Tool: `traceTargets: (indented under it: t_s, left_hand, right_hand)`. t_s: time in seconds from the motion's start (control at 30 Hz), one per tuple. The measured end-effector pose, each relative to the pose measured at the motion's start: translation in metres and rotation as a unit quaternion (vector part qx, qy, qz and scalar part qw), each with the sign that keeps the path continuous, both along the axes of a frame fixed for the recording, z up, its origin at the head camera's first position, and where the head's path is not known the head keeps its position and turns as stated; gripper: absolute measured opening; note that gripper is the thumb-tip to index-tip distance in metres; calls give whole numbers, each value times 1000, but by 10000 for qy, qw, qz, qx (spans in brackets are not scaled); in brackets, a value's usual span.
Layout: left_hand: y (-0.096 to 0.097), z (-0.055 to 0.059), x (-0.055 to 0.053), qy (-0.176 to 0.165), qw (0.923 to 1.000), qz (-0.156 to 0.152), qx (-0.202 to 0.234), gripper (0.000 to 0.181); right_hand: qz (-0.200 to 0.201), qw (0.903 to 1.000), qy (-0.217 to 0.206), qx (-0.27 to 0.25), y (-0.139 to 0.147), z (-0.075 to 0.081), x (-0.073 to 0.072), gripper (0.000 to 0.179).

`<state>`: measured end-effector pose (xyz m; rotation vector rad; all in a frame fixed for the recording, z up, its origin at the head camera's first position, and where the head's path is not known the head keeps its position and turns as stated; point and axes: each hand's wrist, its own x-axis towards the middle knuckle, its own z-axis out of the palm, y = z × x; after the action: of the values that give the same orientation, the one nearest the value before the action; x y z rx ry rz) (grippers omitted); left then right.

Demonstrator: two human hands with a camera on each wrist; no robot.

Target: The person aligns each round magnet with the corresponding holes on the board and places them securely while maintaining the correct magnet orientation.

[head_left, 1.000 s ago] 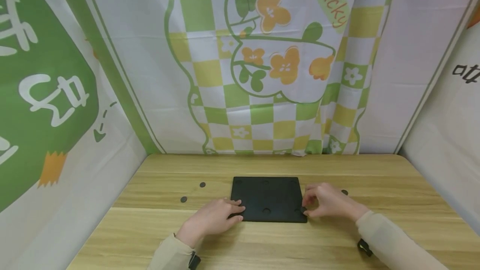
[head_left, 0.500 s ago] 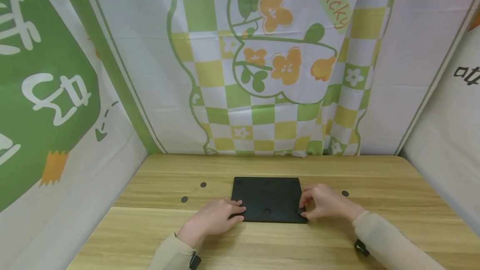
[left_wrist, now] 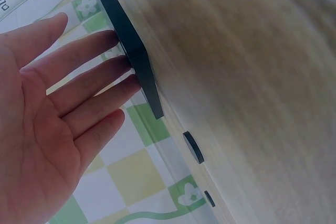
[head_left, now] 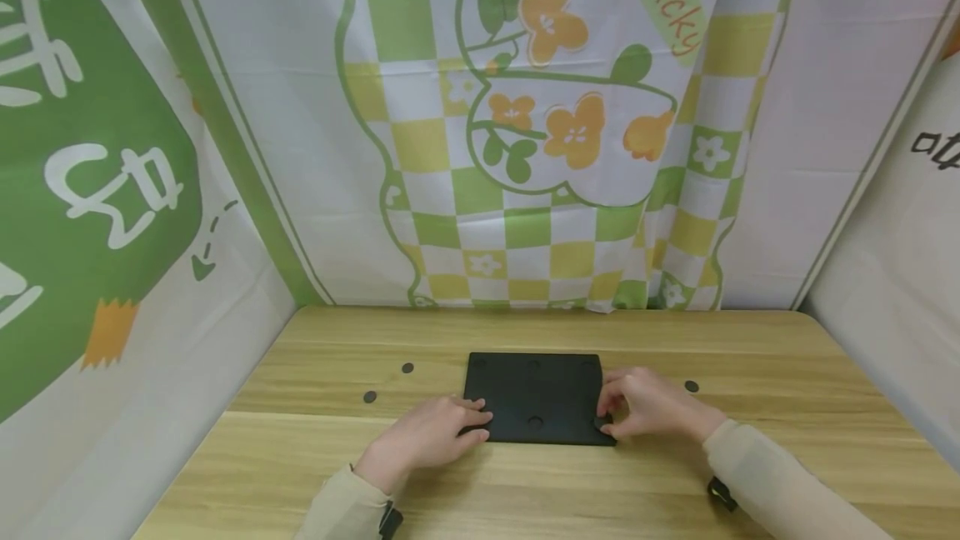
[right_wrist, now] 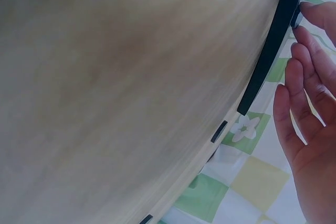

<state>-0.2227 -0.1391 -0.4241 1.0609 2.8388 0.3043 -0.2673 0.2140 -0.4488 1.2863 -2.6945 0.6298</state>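
Observation:
A flat black rectangular board (head_left: 540, 390) with several shallow round recesses lies on the wooden table. My left hand (head_left: 433, 433) rests its fingertips on the board's left front corner; its fingers look nearly straight in the left wrist view. At the front right corner, my right hand (head_left: 651, 402) pinches a small black disc (right_wrist: 295, 18) between thumb and index finger, right at the board's surface. The other fingers of that hand stretch out past the board's edge. In the head view the thumb and fingertips hide much of the disc and the recess under it.
Two more black discs, a farther one (head_left: 407, 367) and a nearer one (head_left: 370, 397), lie left of the board. Another disc (head_left: 692, 387) is to the right, behind the right wrist. Patterned curtains (head_left: 525, 232) enclose the wooden table (head_left: 525, 490) at the back and sides.
My right hand has shifted slightly left with the pinched disc, from the board's right edge inward over the front right corner, then stayed there. The left hand has kept its place.

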Motion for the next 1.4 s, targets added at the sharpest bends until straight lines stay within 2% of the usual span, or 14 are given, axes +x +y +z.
traceTargets:
  t_s: [0.4, 0.63, 0.87, 1.1, 1.4]
  left_hand:
    - [0, -1, 0, 22, 10000, 21, -13, 37]
    - [0, -1, 0, 12, 10000, 28, -20, 37]
    - [0, 0, 1, 13, 10000, 22, -22, 37]
    - [1, 0, 0, 49, 10000, 15, -84, 38]
    - [0, 0, 2, -9, 10000, 71, -31, 37]
  right_hand:
    - [92, 9998, 159, 55, -2, 0, -1, 12]
    - [51, 9999, -41, 140, -3, 3, -2, 10]
    - [120, 9998, 34, 139, -3, 3, -2, 9]
    - [-23, 9995, -235, 214, -4, 6, 0, 8]
    - [2, 9988, -227, 429, -7, 9, 0, 7]
